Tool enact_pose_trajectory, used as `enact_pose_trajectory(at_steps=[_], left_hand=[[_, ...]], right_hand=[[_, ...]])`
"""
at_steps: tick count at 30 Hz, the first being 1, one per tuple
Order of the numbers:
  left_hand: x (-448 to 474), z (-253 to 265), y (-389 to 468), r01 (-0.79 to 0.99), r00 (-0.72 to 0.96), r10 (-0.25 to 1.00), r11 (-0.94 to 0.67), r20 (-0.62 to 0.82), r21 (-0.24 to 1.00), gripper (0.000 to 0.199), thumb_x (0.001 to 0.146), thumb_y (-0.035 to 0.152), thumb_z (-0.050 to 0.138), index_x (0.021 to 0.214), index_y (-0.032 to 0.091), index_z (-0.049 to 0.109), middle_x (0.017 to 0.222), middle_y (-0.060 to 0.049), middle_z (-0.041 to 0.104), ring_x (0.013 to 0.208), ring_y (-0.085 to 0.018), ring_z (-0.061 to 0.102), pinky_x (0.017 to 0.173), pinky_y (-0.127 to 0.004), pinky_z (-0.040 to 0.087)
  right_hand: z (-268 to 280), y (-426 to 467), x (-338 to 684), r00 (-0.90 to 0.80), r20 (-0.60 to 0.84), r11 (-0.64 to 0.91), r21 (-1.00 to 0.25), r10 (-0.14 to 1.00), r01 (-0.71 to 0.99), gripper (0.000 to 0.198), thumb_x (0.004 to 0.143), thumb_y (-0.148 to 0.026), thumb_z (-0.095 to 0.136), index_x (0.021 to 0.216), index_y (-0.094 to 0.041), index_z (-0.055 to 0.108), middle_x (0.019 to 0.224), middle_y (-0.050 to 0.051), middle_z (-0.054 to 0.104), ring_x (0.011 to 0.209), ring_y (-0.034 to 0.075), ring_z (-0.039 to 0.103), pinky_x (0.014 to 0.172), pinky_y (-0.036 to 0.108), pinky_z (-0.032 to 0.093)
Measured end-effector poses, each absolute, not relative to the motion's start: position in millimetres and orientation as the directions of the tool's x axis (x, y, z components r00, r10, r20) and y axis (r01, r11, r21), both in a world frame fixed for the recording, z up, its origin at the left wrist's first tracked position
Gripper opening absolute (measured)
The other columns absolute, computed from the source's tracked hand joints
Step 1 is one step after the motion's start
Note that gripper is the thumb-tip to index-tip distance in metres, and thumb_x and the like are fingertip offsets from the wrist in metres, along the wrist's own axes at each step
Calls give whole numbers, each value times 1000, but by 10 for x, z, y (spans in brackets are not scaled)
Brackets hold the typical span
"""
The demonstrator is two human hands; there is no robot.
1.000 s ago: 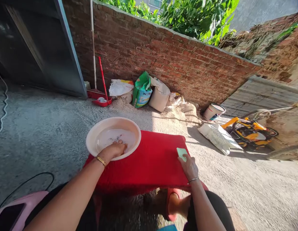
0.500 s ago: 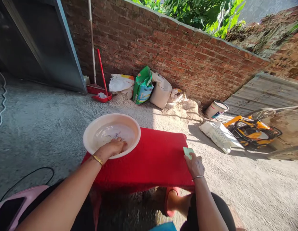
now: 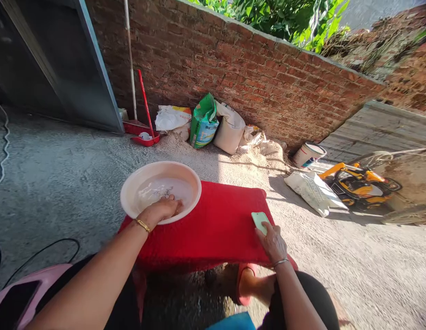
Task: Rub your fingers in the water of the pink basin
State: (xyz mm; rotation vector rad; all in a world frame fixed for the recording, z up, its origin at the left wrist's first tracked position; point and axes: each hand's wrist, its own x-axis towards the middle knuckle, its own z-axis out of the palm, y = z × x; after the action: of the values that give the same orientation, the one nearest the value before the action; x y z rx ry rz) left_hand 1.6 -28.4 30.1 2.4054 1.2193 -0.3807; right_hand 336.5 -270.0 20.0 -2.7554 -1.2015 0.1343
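A pale pink plastic basin (image 3: 128,192) of water stands on the left end of a red-covered low table (image 3: 219,224). My left hand (image 3: 164,208), with a gold bracelet at the wrist, reaches over its near rim into the water. Its fingers are curled, their tips partly hidden by the water, and what they hold cannot be made out. A small patterned detail shows in the basin beyond them. My right hand (image 3: 273,243) grips a flat light-green phone case (image 3: 259,221), with a small hole near one corner, over the table's right end.
A pink stool (image 3: 37,286) with a dark phone (image 3: 15,302) is at lower left. Along the brick wall are a red dustpan (image 3: 146,141), a green bag (image 3: 203,126), sacks (image 3: 229,133) and a bucket (image 3: 309,155). A yellow-black toy motorcycle (image 3: 362,185) lies at right.
My right hand has moved left and inward over the table with the phone case, which now shows more of its face. My left hand stays in the basin, shifted slightly right.
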Motion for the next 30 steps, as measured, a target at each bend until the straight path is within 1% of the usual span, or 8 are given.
enact_pose_trajectory(at_steps=[4,8,12,15,19,22,27,30], left_hand=[[17,276,-281,823,567,711,-506,-417,256,43,90,35,34,124,25,57,125,-16,52,113,-34,51,97,-52,36],[28,290,-282,826,562,708,-506,-428,248,45,89,38,35,124,20,58,127,-17,51,116,-33,50,101,-49,35],[30,342,-295,851,521,721,-478,-457,216,49,90,45,30,122,21,58,124,-17,52,111,-34,53,96,-50,39],[27,346,-295,849,523,716,-488,-462,203,50,90,48,30,120,20,59,124,-17,52,109,-34,53,96,-51,39],[17,289,-270,824,560,698,-525,-446,212,46,90,44,33,122,21,57,124,-16,50,113,-34,51,98,-49,37],[14,259,-258,822,563,697,-527,-444,216,45,90,43,35,125,23,56,124,-16,50,110,-33,53,98,-50,37],[44,336,-292,846,529,724,-492,-443,205,49,92,46,29,127,21,54,125,-18,52,109,-34,55,92,-50,42],[68,409,-318,841,535,718,-505,-445,196,48,93,42,29,125,20,56,124,-17,54,112,-31,54,96,-47,40]], right_hand=[[254,-2851,3504,753,-2,-731,-243,658,638,43,89,-49,47,123,-23,52,103,8,48,86,22,61,77,34,47],[112,-2688,2948,539,43,-489,-365,841,792,37,87,-43,52,118,-24,55,107,7,49,93,20,59,77,29,48],[29,-2522,2543,360,41,-323,-354,932,878,37,86,-43,54,119,-26,56,112,7,49,91,19,59,71,28,48],[74,-2603,2770,449,-3,-428,-309,893,849,37,87,-43,53,120,-26,56,111,7,49,91,20,59,70,28,47],[194,-2894,3417,704,-26,-685,-259,710,681,42,87,-47,49,123,-24,54,107,8,46,87,20,60,76,33,47],[208,-3039,3630,790,4,-759,-277,613,590,47,86,-51,48,123,-22,53,102,8,46,84,21,59,78,35,47],[-26,-2967,3108,566,93,-475,-443,819,760,40,84,-49,51,114,-24,58,102,6,50,86,19,58,76,32,49],[-123,-2886,2783,403,119,-316,-441,907,840,37,85,-46,52,115,-25,58,108,7,51,90,19,58,73,30,49]])
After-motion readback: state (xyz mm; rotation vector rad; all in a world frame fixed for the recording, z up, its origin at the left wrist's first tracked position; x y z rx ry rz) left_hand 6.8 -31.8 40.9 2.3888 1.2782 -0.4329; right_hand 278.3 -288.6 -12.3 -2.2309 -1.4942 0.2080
